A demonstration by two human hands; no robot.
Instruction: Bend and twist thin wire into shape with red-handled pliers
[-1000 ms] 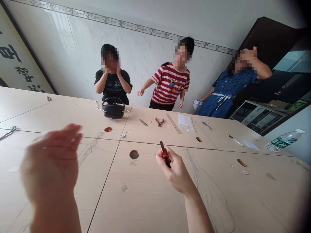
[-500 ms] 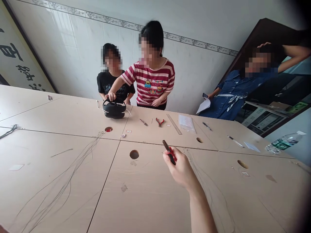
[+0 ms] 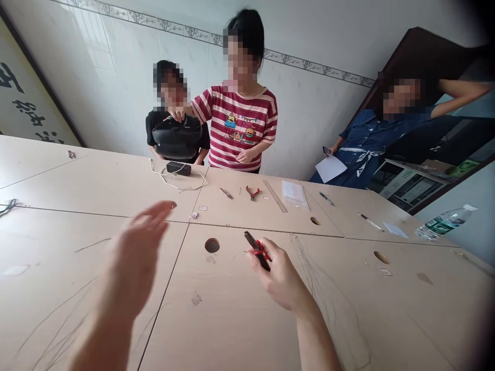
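My right hand [image 3: 280, 273] is closed around pliers [image 3: 251, 242] with dark jaws and red handles. It holds them above the table, jaws pointing away from me. A short thin strand shows beside its fingertips, too fine to name. My left hand [image 3: 137, 263] is raised over the left part of the table, fingers stretched forward, somewhat blurred, with nothing visible in it. Thin grey wires [image 3: 58, 320] lie under and beside my left forearm, partly hidden. More thin wires [image 3: 323, 281] spread to the right of my right hand.
The table [image 3: 232, 330] has round holes [image 3: 212, 245]. Further back lie red-handled pliers [image 3: 253, 193], a ruler [image 3: 275, 196], a plastic bag [image 3: 294, 194], pens [image 3: 370, 222], a black box [image 3: 178, 168] with white cable. A bottle [image 3: 446, 222] stands right. Several people are across the table; one holds a black headset [image 3: 180, 139].
My left hand has come into view from the lower left, over the wires. My right hand with the pliers has shifted slightly left and down. A person opposite has lifted the black headset off the table.
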